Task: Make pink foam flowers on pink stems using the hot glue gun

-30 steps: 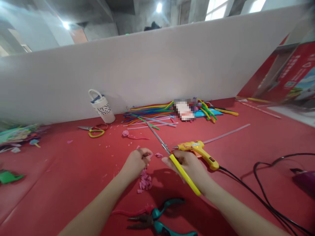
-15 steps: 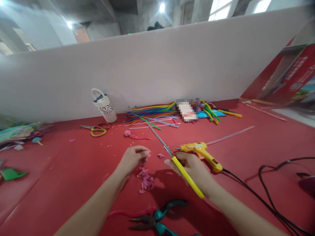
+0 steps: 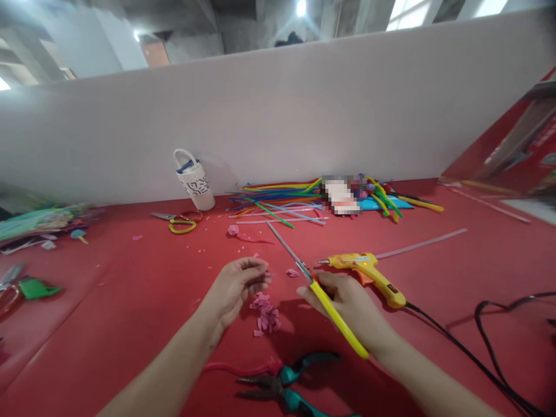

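My right hand [image 3: 350, 304] is wrapped around the handle of a pair of scissors [image 3: 336, 317] with yellow grips. Their blades look closed and point away, up and to the left. My left hand [image 3: 237, 289] is closed in a pinch, with a trace of pink showing at the fingertips. Just below those fingers lies a heap of short pink pieces [image 3: 266, 317]. A smaller pink cluster [image 3: 292, 273] rests between the two hands. Beyond the left hand is a pink fuzzy flower [image 3: 233, 230] on a stem.
Teal-handled pliers [image 3: 290, 382] lie in front, beside a pink stem [image 3: 238, 367]. At right, a yellow glue gun [image 3: 373, 269] trails a black cord [image 3: 452, 341]. Colored pipe cleaners [image 3: 278, 194], a white cup [image 3: 196, 186] and other scissors [image 3: 182, 225] lie along the white partition [image 3: 269, 116].
The view has shifted slightly, so most things appear farther right. The scissors stay in my right hand, and my left hand keeps its pinch, with less pink visible at the fingertips.
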The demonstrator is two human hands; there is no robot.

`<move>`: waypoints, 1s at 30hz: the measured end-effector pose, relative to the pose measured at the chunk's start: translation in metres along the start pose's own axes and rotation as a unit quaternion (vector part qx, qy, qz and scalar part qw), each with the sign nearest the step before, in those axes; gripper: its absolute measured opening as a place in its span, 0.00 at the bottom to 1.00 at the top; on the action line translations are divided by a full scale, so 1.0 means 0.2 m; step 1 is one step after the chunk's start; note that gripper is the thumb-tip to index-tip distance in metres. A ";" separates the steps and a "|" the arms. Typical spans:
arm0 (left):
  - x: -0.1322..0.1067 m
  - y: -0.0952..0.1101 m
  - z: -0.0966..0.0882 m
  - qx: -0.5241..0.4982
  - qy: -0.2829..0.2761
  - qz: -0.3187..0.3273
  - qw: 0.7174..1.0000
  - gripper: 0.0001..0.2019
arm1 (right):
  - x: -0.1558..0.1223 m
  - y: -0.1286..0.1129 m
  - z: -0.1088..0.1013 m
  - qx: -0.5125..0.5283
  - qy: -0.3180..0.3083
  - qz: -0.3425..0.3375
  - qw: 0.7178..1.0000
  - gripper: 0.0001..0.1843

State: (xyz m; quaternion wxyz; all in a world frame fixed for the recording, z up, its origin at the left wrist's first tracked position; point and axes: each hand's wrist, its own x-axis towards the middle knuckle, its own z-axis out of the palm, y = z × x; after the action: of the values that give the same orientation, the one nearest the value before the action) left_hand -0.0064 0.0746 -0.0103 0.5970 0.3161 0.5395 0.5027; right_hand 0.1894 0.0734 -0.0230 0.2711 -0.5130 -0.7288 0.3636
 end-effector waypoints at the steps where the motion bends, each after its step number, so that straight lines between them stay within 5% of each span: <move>1: 0.01 0.01 0.03 0.005 -0.005 0.006 1.000 0.04 | 0.00 0.00 0.00 -0.001 0.002 -0.001 1.000 0.19; 8: 0.08 0.00 0.12 0.042 -0.022 0.027 0.999 0.07 | 0.00 -0.03 -0.03 -0.002 0.018 0.003 1.000 0.21; 19: -0.18 -0.08 0.18 -0.007 -0.079 0.054 0.995 0.18 | -0.03 -0.09 0.02 0.053 -0.011 -0.002 0.999 0.10; 25: -0.20 -0.05 0.14 0.076 -0.066 0.035 0.994 0.10 | -0.04 -0.10 0.01 0.106 -0.041 -0.007 0.994 0.08; 30: -0.20 -0.06 0.11 0.132 -0.116 0.014 0.984 0.07 | -0.05 -0.10 0.00 0.124 -0.069 -0.013 0.990 0.10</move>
State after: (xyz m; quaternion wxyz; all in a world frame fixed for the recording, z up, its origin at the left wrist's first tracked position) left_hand 0.0203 0.0363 -0.0027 0.6019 0.4558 0.5235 0.3948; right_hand 0.1813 0.0596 -0.0074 0.2862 -0.4401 -0.7016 0.4818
